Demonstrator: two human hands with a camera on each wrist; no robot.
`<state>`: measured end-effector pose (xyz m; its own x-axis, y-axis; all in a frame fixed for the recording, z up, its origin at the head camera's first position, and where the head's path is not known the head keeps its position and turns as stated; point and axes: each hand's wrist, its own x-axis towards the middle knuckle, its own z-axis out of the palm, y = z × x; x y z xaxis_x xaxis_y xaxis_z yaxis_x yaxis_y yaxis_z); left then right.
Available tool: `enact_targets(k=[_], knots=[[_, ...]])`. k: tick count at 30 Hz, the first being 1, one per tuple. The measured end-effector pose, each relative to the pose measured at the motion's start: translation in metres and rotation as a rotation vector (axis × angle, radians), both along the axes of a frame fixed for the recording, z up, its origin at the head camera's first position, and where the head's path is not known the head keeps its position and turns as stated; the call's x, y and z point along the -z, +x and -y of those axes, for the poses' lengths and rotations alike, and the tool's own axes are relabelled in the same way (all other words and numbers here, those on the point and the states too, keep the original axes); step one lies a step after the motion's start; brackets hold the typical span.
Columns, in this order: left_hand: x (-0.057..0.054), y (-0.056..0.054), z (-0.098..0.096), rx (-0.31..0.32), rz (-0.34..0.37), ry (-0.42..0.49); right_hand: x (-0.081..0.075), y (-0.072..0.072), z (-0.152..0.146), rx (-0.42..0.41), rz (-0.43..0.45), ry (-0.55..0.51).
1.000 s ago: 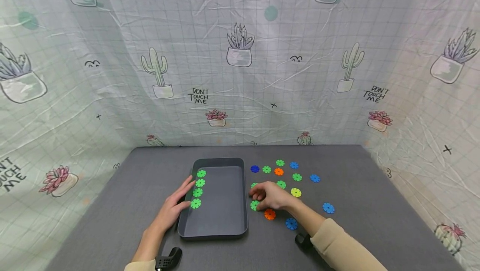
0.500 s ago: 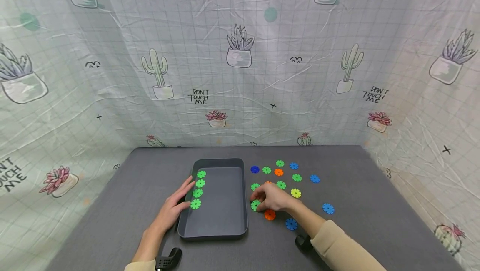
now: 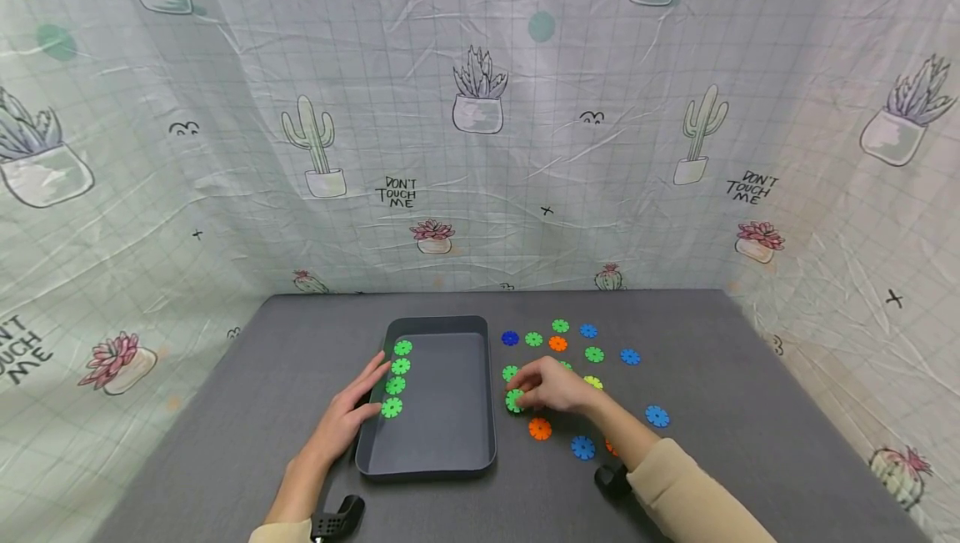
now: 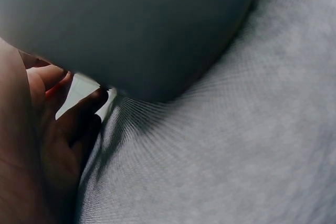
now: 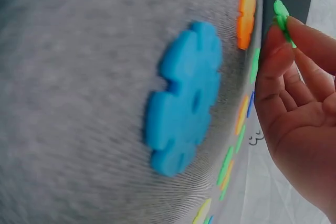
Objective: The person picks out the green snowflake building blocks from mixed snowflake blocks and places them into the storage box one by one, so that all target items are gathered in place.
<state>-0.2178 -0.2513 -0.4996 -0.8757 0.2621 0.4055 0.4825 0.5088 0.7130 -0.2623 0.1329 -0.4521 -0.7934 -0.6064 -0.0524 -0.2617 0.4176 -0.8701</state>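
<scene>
My right hand (image 3: 555,384) pinches a bright green notched plastic disc (image 3: 513,400) just off the table, right of the tray. In the right wrist view, thumb and fingertips grip this green disc (image 5: 282,17) by its edge. A dark grey rectangular tray (image 3: 442,418) lies on the table, with a column of several green discs (image 3: 395,385) along its left side. Fingers extended, my left hand (image 3: 337,422) rests on the tray's left rim. The left wrist view shows the tray's dark outer wall (image 4: 136,35) beside that hand.
Loose discs lie on the grey table (image 3: 720,476) right of the tray: orange (image 3: 540,429), light blue (image 3: 582,447), dark blue (image 3: 510,339), yellow (image 3: 593,382) and more green ones (image 3: 594,354). The right forearm partly covers an orange disc (image 3: 611,447). A cactus-print curtain (image 3: 555,151) surrounds the table.
My right hand has lifted the green disc off the table and moved slightly up and right with it. The left hand and the tray have stayed put.
</scene>
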Motion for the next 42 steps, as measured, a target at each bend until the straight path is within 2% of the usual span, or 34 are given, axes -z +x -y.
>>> enact_targets(k=[5, 11, 19, 26, 34, 42], knots=[[-0.001, 0.0, 0.0, 0.0, 0.01, 0.003, -0.006, -0.004, 0.0, 0.055, 0.057, -0.044], [-0.001, 0.001, 0.0, 0.002, 0.017, 0.006, -0.021, -0.005, 0.003, 0.093, 0.096, -0.083], [0.0, 0.0, 0.0, 0.003, -0.002, -0.006, -0.036, -0.007, 0.02, 0.127, 0.128, -0.124], [0.001, -0.001, 0.0, 0.004, -0.018, 0.001, -0.047, -0.009, 0.043, 0.097, 0.153, -0.163], [-0.001, 0.001, -0.001, -0.002, -0.003, 0.008, -0.054, -0.007, 0.074, 0.069, 0.168, -0.156], [-0.001, 0.002, -0.001, -0.003, 0.022, 0.019, -0.058, -0.006, 0.103, 0.02, 0.227, -0.171]])
